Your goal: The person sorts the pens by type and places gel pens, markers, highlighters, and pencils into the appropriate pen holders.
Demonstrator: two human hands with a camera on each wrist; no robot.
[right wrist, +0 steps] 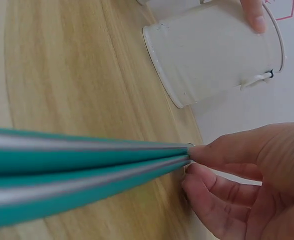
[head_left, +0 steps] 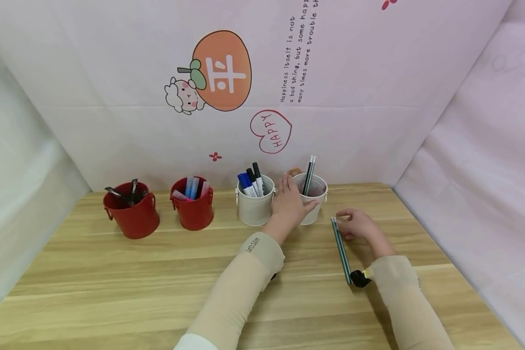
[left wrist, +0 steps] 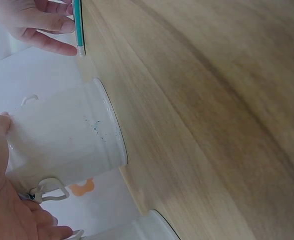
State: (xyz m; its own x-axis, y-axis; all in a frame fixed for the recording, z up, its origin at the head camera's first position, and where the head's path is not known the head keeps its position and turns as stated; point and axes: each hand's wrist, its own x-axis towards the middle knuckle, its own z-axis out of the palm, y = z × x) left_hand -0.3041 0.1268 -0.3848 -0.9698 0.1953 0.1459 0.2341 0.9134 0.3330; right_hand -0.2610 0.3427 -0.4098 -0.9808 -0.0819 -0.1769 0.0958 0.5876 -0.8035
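Observation:
My left hand rests against the left side of a white bucket, fingers straight and thumb on its front wall. Two pencils with white eraser ends lean inside this bucket. The right hand pinches two green, silver-striped pencils by their far ends with thumb and fingertips. These pencils lie side by side along the tabletop, right of the bucket. In the right wrist view, the pair of pencils runs close to the camera, and a left fingertip shows on the bucket.
A second white bucket with blue-capped and black-capped markers stands left of my left hand. Farther left stand a red bucket with pink and blue pens and another red bucket with dark pens. A printed white cloth backs the wooden table.

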